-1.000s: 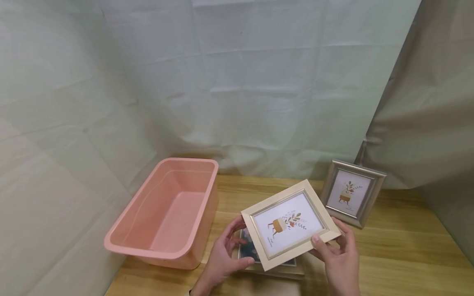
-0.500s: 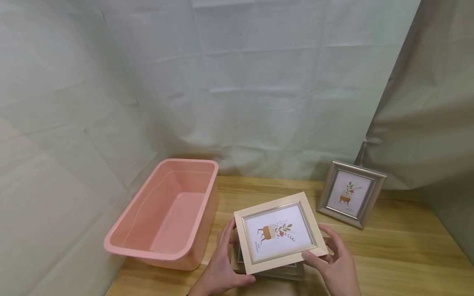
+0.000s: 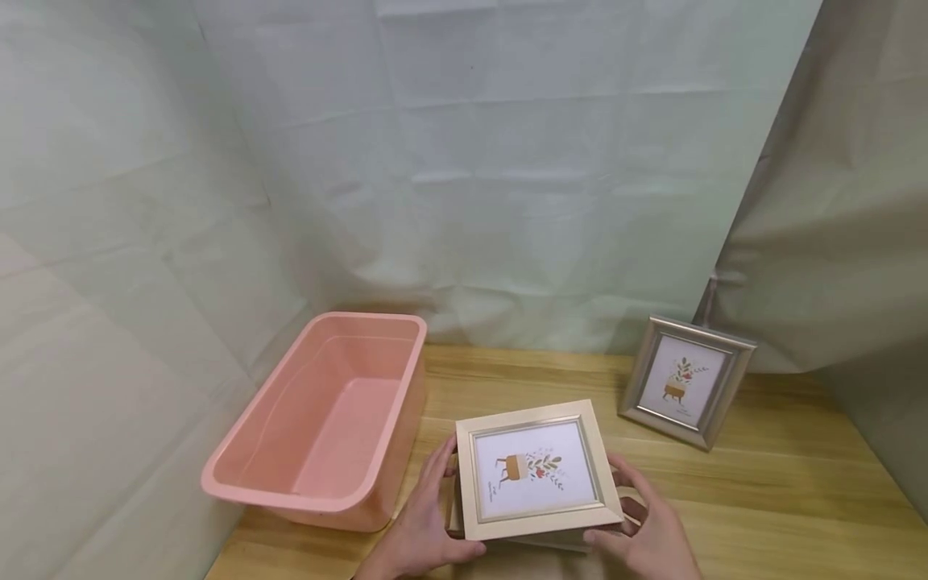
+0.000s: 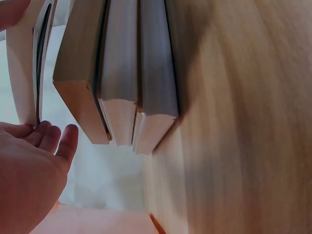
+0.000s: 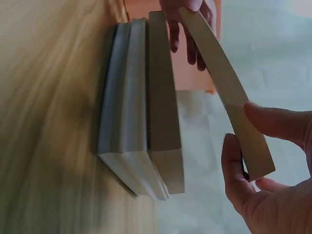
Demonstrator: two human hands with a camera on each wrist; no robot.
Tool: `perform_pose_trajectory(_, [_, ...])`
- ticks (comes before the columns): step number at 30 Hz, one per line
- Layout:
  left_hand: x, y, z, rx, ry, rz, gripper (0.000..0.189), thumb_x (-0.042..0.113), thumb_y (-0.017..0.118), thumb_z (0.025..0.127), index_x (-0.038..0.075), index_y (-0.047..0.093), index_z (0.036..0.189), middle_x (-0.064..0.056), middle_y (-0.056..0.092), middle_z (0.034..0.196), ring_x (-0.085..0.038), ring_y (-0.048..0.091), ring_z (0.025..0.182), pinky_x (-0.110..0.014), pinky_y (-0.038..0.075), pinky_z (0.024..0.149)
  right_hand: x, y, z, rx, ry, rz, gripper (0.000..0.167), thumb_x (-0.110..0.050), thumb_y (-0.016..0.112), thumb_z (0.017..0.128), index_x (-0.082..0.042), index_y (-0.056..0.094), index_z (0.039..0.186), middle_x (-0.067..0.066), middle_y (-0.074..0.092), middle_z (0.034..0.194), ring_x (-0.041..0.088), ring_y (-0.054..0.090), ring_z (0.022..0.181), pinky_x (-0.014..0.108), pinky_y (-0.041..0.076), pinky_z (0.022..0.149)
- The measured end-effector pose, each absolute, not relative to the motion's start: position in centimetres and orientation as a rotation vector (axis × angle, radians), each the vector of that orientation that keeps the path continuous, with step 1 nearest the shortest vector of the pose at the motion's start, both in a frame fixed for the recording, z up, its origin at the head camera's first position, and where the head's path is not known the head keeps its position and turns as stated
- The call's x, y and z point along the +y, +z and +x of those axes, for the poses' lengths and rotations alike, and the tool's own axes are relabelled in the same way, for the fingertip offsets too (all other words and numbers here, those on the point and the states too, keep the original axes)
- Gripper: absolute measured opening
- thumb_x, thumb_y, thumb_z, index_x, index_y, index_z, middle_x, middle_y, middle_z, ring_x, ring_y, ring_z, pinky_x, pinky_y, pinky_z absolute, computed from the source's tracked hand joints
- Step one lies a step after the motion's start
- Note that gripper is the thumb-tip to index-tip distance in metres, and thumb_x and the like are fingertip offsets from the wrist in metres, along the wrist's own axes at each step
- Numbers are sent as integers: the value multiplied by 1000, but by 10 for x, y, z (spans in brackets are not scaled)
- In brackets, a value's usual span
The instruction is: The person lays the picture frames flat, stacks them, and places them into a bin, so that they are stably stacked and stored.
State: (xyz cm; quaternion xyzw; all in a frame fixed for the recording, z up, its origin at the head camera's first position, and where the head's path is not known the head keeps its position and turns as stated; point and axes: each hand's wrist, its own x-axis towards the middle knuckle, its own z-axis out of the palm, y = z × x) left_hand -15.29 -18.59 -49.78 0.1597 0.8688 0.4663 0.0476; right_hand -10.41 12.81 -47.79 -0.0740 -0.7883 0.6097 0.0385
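Note:
A cream picture frame with a silver inner edge and a potted-plant print is held nearly level, face up, between both hands. My left hand holds its left end, fingers at the edge and partly behind it. On the right end, my right hand pinches the frame between thumb and fingers, plainly so in the right wrist view. Below lies a stack of three frames on the table: a tan one on top, two paler ones underneath. A gap separates the held frame from the stack, most of which it hides in the head view.
A deep pink plastic tub stands to the left. At the back right, a silver-bronze picture frame leans upright with the same kind of print. The wooden table is bordered by pale hanging sheets.
The cream frame has come down and slightly left over the stack, turning more level and squarer to it. Both hands moved with it. The tub and standing frame stayed put.

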Motion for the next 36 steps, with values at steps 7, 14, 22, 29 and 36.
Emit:
perform_pose_trajectory(7, [-187, -505, -155, 2645, 1367, 511, 148, 27, 106, 56, 16, 19, 176, -6, 34, 176, -27, 48, 150, -48, 49, 121, 123, -485, -102, -2428, 1809, -262, 108, 18, 95, 56, -2, 55, 155, 17, 63, 125, 1, 71, 84, 23, 63, 75])
perform_pose_trajectory(14, [-188, -510, -158, 2714, 1262, 560, 148, 32, 106, 57, 13, 20, 175, -11, 34, 177, -33, 41, 159, -54, 47, 124, 118, -492, -99, -2548, 1629, -333, 103, 6, 102, 55, 3, 57, 148, 17, 65, 122, 0, 61, 83, 21, 59, 73])
perform_pose_trajectory(22, [-190, -516, -161, 2718, 1237, 592, 148, 34, 105, 57, 16, 18, 176, -12, 37, 174, -33, 42, 158, -55, 48, 123, 115, -502, -99, -2647, 1550, -371, 100, -3, 105, 56, 4, 58, 144, 14, 67, 122, 1, 59, 93, 21, 58, 77])
perform_pose_trajectory(29, [-189, -516, -163, 2752, 1202, 595, 148, 35, 105, 56, 18, 20, 176, -7, 38, 174, -28, 41, 158, -49, 47, 124, 112, -511, -98, -2635, 1552, -356, 100, -4, 105, 56, 8, 57, 143, 14, 66, 117, -1, 57, 87, 21, 59, 75])
perform_pose_trajectory(36, [-188, -516, -163, 2741, 1220, 575, 149, 32, 106, 55, 13, 20, 175, -7, 39, 174, -28, 42, 158, -48, 45, 125, 109, -513, -99, -2663, 1531, -390, 101, -9, 107, 56, 7, 59, 144, 15, 66, 120, 3, 56, 89, 21, 59, 74])
